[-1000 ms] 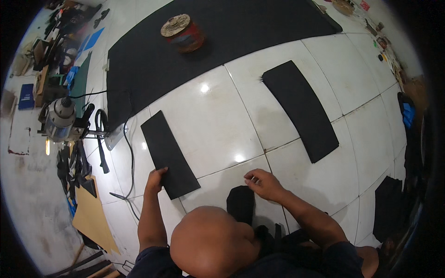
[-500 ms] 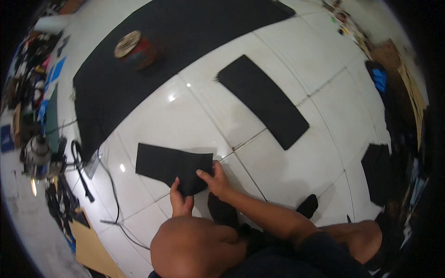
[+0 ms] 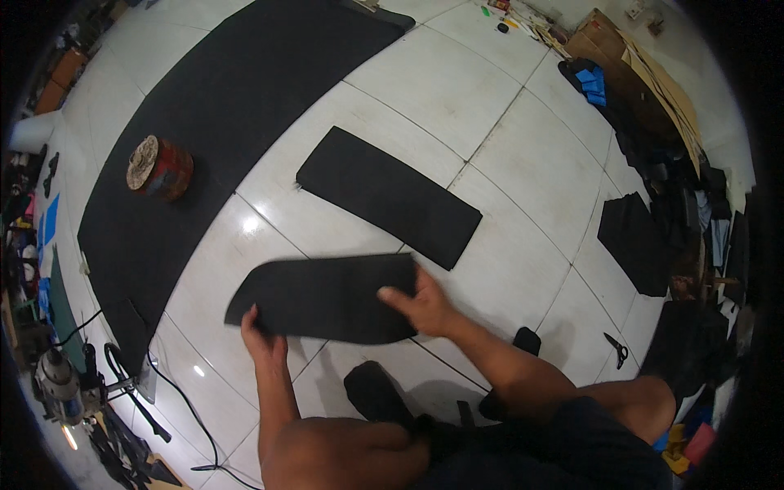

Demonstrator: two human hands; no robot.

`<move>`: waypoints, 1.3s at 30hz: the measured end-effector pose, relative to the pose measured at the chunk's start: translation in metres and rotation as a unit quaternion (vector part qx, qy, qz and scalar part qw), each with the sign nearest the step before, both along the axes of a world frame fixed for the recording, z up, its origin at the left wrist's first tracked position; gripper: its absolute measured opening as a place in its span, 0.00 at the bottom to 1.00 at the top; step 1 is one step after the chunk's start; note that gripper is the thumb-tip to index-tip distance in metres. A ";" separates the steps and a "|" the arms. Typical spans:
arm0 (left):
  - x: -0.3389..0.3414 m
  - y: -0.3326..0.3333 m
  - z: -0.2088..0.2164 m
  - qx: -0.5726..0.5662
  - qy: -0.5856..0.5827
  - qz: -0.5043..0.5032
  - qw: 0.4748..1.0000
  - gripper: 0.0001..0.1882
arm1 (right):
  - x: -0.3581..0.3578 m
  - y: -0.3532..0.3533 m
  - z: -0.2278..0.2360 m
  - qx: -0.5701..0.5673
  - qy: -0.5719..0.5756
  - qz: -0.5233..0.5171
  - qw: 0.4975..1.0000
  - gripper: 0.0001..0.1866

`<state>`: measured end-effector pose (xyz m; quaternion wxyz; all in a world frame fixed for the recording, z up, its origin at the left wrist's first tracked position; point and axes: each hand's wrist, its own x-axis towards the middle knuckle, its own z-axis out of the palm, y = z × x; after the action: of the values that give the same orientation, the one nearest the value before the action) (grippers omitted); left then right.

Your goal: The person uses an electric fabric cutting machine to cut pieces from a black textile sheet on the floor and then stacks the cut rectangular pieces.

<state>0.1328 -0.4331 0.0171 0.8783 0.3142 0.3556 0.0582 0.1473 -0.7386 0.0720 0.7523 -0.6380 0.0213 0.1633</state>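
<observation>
A black cut piece of fabric (image 3: pixel 327 298), curved along one side, is held out over the tiles between my two hands. My left hand (image 3: pixel 265 341) grips its lower left edge, fingers underneath and mostly hidden. At the right end, my right hand (image 3: pixel 422 305) pinches it with the thumb on top. Just beyond lies a black rectangular piece of fabric (image 3: pixel 388 196) with a slightly frayed end, flat on the floor. Farther left a large black sheet of fabric (image 3: pixel 220 90) is spread out, and a rusty red can (image 3: pixel 170 169) stands on it.
White floor tiles (image 3: pixel 408 77) surround me. Scissors (image 3: pixel 616 349) lie at the right, near another black piece (image 3: pixel 633 245). Heaped fabric and cardboard (image 3: pixel 600 45) line the right wall. A machine with a lit lamp (image 3: pixel 61 392) and a cable (image 3: pixel 192 412) are at the left.
My hands have moved apart, and the black fabric piece now stretches out wider and flatter between them. The view has shifted, bringing the scissors into sight at the right.
</observation>
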 end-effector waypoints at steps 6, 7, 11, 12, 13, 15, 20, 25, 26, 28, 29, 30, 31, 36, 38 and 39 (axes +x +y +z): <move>0.150 -0.077 0.037 0.069 -0.128 -0.137 0.980 0.16 | 0.026 -0.064 0.014 -0.038 0.012 -0.233 0.972 0.23; 0.169 -0.088 0.035 0.080 -0.144 -0.154 0.974 0.19 | 0.029 -0.072 0.005 -0.042 -0.001 -0.265 0.963 0.23; 0.228 -0.092 -0.011 0.123 -0.142 -0.216 0.958 0.23 | 0.060 -0.073 -0.030 -0.051 0.003 -0.327 0.944 0.21; 0.235 -0.100 -0.025 0.121 -0.150 -0.223 0.955 0.23 | 0.068 -0.077 -0.047 -0.080 0.036 -0.338 0.937 0.22; 0.238 -0.120 -0.037 0.103 -0.107 -0.257 0.955 0.22 | 0.070 -0.097 -0.081 -0.149 0.075 -0.333 0.928 0.23; 0.236 -0.120 -0.042 0.115 -0.057 -0.287 0.949 0.22 | 0.078 -0.099 -0.088 -0.124 0.097 -0.337 0.928 0.23; 0.239 -0.090 -0.023 0.463 0.083 -0.307 0.828 0.32 | 0.071 -0.113 -0.086 -0.062 0.204 -0.328 0.920 0.22; 0.287 -0.068 -0.016 0.625 -0.070 -0.335 0.702 0.40 | 0.054 -0.127 -0.057 -0.196 0.258 -0.227 0.919 0.34; 0.299 -0.073 -0.015 0.624 -0.071 -0.337 0.701 0.40 | 0.047 -0.130 -0.067 -0.249 0.249 -0.272 0.896 0.35; 0.321 -0.075 -0.015 0.675 -0.026 -0.446 0.587 0.41 | 0.048 -0.131 -0.068 -0.301 0.236 -0.317 0.868 0.36; 0.321 -0.096 -0.003 0.655 -0.002 -0.505 0.563 0.42 | 0.048 -0.132 -0.065 -0.268 0.257 -0.295 0.880 0.36; 0.323 -0.105 0.008 0.617 0.021 -0.521 0.589 0.40 | 0.049 -0.126 -0.066 -0.226 0.276 -0.271 0.894 0.35; 0.324 -0.110 0.001 0.644 0.030 -0.538 0.543 0.39 | 0.052 -0.118 -0.071 -0.227 0.282 -0.281 0.889 0.35; 0.317 -0.098 -0.011 0.727 -0.023 -0.490 0.481 0.36 | 0.066 -0.084 -0.088 -0.363 0.223 -0.325 0.844 0.33; 0.326 -0.101 0.001 0.664 0.003 -0.537 0.520 0.37 | 0.057 -0.094 -0.089 -0.248 0.217 -0.348 0.878 0.33; 0.322 -0.115 0.012 0.621 0.037 -0.546 0.561 0.37 | 0.050 -0.103 -0.087 -0.134 0.212 -0.374 0.893 0.34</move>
<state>0.4546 -0.5476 0.0294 0.3165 0.9180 0.0245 -0.2376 0.1972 -0.8421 -0.0152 0.6426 -0.6279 0.4391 -0.0031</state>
